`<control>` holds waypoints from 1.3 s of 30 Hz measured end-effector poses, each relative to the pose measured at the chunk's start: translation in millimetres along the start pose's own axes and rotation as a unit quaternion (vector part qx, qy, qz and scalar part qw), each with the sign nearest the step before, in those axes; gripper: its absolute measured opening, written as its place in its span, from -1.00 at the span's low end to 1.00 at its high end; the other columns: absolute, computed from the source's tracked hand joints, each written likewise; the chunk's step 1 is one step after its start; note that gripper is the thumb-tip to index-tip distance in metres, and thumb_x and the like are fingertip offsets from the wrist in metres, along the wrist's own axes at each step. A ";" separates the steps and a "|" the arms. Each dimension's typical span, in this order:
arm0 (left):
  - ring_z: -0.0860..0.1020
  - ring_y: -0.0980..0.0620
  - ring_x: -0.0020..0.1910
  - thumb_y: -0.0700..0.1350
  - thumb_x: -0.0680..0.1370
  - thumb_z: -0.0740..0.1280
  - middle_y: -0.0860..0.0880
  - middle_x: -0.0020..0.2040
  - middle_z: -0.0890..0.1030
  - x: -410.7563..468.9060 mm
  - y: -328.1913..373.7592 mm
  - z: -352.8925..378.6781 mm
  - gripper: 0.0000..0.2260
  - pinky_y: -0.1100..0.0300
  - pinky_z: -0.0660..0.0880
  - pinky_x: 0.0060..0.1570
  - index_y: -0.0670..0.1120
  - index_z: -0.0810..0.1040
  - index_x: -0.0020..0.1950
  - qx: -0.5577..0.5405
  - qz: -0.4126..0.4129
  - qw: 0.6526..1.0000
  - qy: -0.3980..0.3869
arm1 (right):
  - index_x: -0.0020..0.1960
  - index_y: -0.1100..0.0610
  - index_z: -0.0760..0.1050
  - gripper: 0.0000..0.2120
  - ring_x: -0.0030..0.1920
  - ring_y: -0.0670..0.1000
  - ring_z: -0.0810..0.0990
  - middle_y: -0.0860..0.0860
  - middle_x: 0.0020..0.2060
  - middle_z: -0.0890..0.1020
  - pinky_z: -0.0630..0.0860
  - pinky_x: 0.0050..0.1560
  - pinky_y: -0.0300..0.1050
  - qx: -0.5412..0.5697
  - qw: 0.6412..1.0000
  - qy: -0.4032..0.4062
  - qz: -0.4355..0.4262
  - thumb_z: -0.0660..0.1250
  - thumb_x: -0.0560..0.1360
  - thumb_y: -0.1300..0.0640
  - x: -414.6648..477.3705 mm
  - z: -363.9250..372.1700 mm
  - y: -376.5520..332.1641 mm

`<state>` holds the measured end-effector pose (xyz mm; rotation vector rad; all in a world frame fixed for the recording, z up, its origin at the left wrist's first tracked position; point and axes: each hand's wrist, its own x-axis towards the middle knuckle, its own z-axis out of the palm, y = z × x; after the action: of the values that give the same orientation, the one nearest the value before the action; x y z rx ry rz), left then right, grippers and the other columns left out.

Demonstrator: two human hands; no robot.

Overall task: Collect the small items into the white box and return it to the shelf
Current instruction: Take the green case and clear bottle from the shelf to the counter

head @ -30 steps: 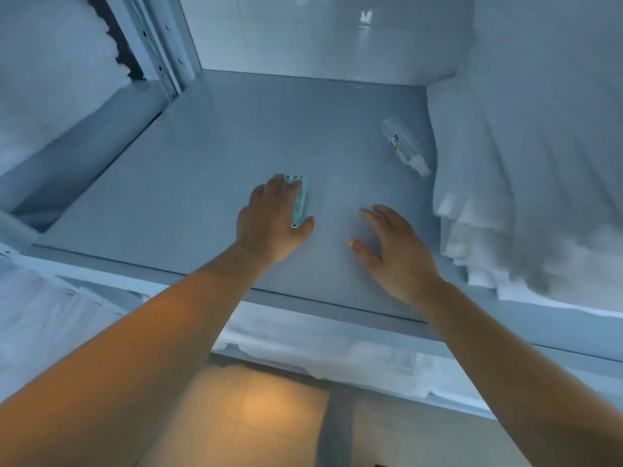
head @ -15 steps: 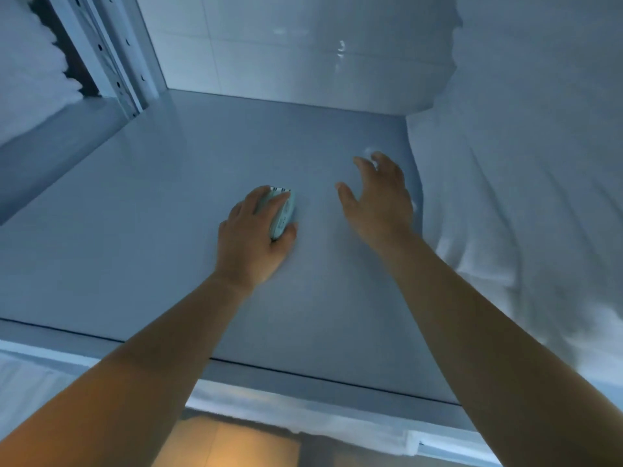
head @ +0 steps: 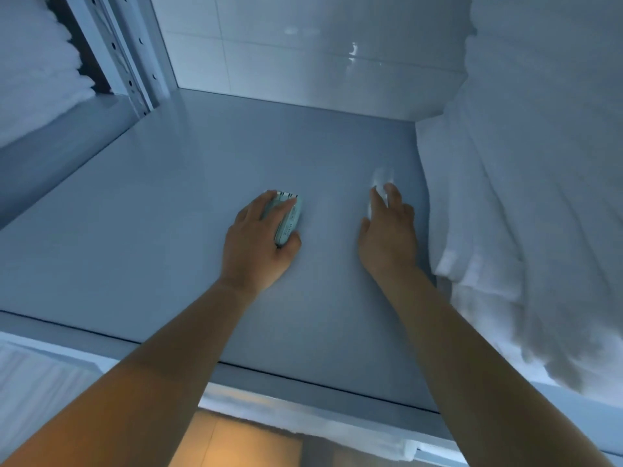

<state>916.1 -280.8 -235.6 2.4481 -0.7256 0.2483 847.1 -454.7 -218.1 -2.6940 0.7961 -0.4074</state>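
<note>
A small pale green packet (head: 289, 215) with a barcode end lies on the grey shelf (head: 161, 214). My left hand (head: 256, 244) is closed over it, fingers on top and thumb along its side. To the right, my right hand (head: 387, 237) is wrapped around a small clear bottle (head: 382, 176). The bottle's blurred end pokes out past the fingertips. The white box is not in view.
A tall stack of white folded towels (head: 522, 197) fills the shelf's right side, close to my right hand. More white towels (head: 30, 62) sit beyond the perforated metal upright (head: 124, 55) at left. A tiled wall (head: 303, 62) closes the back.
My right hand reached forward and right onto the clear bottle and closed around it. My left hand stayed on the green packet and curled tighter on it. The camera moved closer to the shelf.
</note>
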 end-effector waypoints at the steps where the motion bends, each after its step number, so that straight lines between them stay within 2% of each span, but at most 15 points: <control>1: 0.38 -0.15 0.32 0.18 0.35 0.05 -0.03 0.42 0.36 -2.7 -0.2 -1.9 -0.40 0.02 0.36 0.22 0.05 0.41 0.35 -0.006 -0.002 1.000 -0.006 | 0.46 0.08 0.11 -0.50 0.37 0.14 0.20 0.00 0.50 0.07 0.31 0.27 -0.03 0.011 1.000 -0.011 -0.013 0.13 0.55 0.22 -13.3 -3.2 -1.3; 4: 0.39 -0.16 0.32 0.16 0.36 0.09 -0.07 0.41 0.37 -17.6 -0.9 -9.8 -0.42 0.06 0.31 0.27 0.01 0.43 0.34 -0.019 -0.003 1.000 -0.015 | 0.44 0.07 0.17 -0.50 0.37 0.13 0.25 0.01 0.49 0.13 0.33 0.27 0.02 0.052 0.997 -0.026 -0.052 0.16 0.53 0.15 -52.1 -13.2 -4.1; 6: 0.41 -0.17 0.30 0.14 0.35 0.11 -0.08 0.39 0.40 -31.7 0.7 -17.2 -0.44 0.02 0.36 0.23 0.01 0.45 0.31 -0.008 -0.005 1.000 -0.011 | 0.41 0.05 0.23 -0.52 0.34 0.13 0.30 0.02 0.46 0.19 0.37 0.24 0.03 0.078 0.995 -0.017 -0.054 0.21 0.50 0.09 -64.8 -18.9 -5.6; 10: 0.43 -0.16 0.26 0.14 0.33 0.16 -0.02 0.32 0.47 -49.0 6.7 -34.2 -0.47 -0.08 0.39 0.06 0.09 0.45 0.29 0.096 -0.005 0.995 -0.009 | 0.39 0.03 0.23 -0.47 0.30 0.12 0.37 0.02 0.39 0.27 0.39 0.17 -0.04 0.102 0.993 -0.053 -0.019 0.27 0.46 -0.01 -57.3 -23.2 -13.8; 15: 0.41 -0.19 0.21 0.06 0.45 0.28 0.00 0.44 0.25 -55.5 14.8 -46.2 -0.50 -0.03 0.40 0.09 0.16 0.31 0.39 0.075 -0.085 0.990 -0.079 | 0.40 0.08 0.25 -0.46 0.24 0.14 0.43 0.09 0.30 0.39 0.39 0.15 -0.05 0.120 0.988 -0.093 -0.032 0.27 0.44 0.08 -68.5 -28.4 -10.4; 17: 0.40 -0.18 0.22 0.03 0.45 0.28 0.00 0.45 0.23 -65.4 17.2 -52.0 -0.50 -0.02 0.40 0.08 0.16 0.29 0.39 0.083 -0.083 0.989 -0.088 | 0.36 0.07 0.29 -0.48 0.18 0.15 0.46 0.08 0.23 0.44 0.40 0.09 -0.06 0.113 0.989 -0.092 -0.040 0.28 0.41 0.11 -82.9 -36.7 -4.1; 20: 0.38 -0.18 0.26 0.05 0.43 0.26 -0.03 0.44 0.27 -83.1 17.1 -59.9 -0.51 -0.07 0.43 0.05 0.16 0.33 0.37 0.088 -0.070 0.990 -0.080 | 0.31 0.06 0.34 -0.51 0.17 0.14 0.47 0.07 0.20 0.47 0.41 0.11 -0.06 0.115 0.988 -0.096 -0.024 0.32 0.40 0.05 -92.6 -43.8 0.0; 24: 0.30 -0.21 0.30 0.13 0.46 0.29 -0.08 0.45 0.22 -85.2 15.1 -64.7 -0.51 -0.13 0.43 0.09 0.17 0.32 0.38 0.087 -0.121 0.984 -0.098 | 0.36 0.02 0.32 -0.47 0.19 0.14 0.48 0.10 0.20 0.48 0.41 0.09 -0.06 0.122 0.987 -0.104 0.007 0.33 0.42 0.02 -92.0 -41.7 -6.3; 28: 0.37 -0.26 0.22 0.07 0.42 0.29 -0.11 0.42 0.26 -74.0 10.0 -67.7 -0.47 -0.07 0.42 0.12 0.12 0.32 0.39 0.059 -0.110 0.982 -0.143 | 0.34 0.01 0.32 -0.51 0.10 0.13 0.52 0.09 0.13 0.51 0.39 -0.02 -0.14 0.126 0.986 -0.100 0.035 0.30 0.44 0.05 -95.7 -41.3 -10.6; 32: 0.43 -0.25 0.20 0.13 0.29 0.17 -0.12 0.37 0.37 -74.8 2.7 -82.6 -0.34 0.03 0.38 0.16 0.02 0.35 0.40 0.015 -0.097 0.981 -0.167 | 0.37 -0.05 0.28 -0.50 0.05 0.06 0.53 0.03 0.13 0.53 0.40 0.00 -0.18 0.157 0.979 -0.110 0.064 0.29 0.45 0.02 -114.3 -49.6 -17.0; 35: 0.46 -0.20 0.17 0.18 0.25 0.09 -0.15 0.30 0.45 -90.8 4.9 -101.0 -0.28 0.14 0.34 0.14 -0.10 0.40 0.36 -0.032 -0.075 0.980 -0.179 | 0.34 -0.06 0.35 -0.53 -0.05 -0.03 0.51 -0.02 0.13 0.55 0.38 -0.03 -0.22 0.212 0.968 -0.087 0.100 0.31 0.44 0.03 -144.3 -67.7 -30.4; 37: 0.48 -0.14 0.14 0.13 0.29 0.15 -0.13 0.25 0.48 -104.8 11.1 -117.5 -0.35 0.24 0.32 0.04 -0.13 0.43 0.32 -0.064 -0.057 0.977 -0.194 | 0.30 -0.03 0.40 -0.57 -0.10 -0.05 0.50 -0.03 0.11 0.57 0.37 -0.05 -0.24 0.236 0.961 -0.072 0.123 0.32 0.44 0.05 -169.3 -83.0 -40.2; 39: 0.45 0.02 0.09 0.03 0.32 0.25 -0.11 0.22 0.49 -121.1 23.1 -139.4 -0.45 0.38 0.27 -0.01 -0.14 0.46 0.28 -0.108 -0.045 0.972 -0.203 | 0.29 -0.03 0.41 -0.59 -0.11 -0.05 0.51 -0.04 0.09 0.57 0.37 -0.07 -0.25 0.254 0.953 -0.061 0.152 0.33 0.45 0.05 -196.0 -103.4 -49.8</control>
<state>800.0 -163.6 -149.5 2.3335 -0.7616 -0.3609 676.7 -325.6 -141.4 -2.0609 0.9068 -0.3151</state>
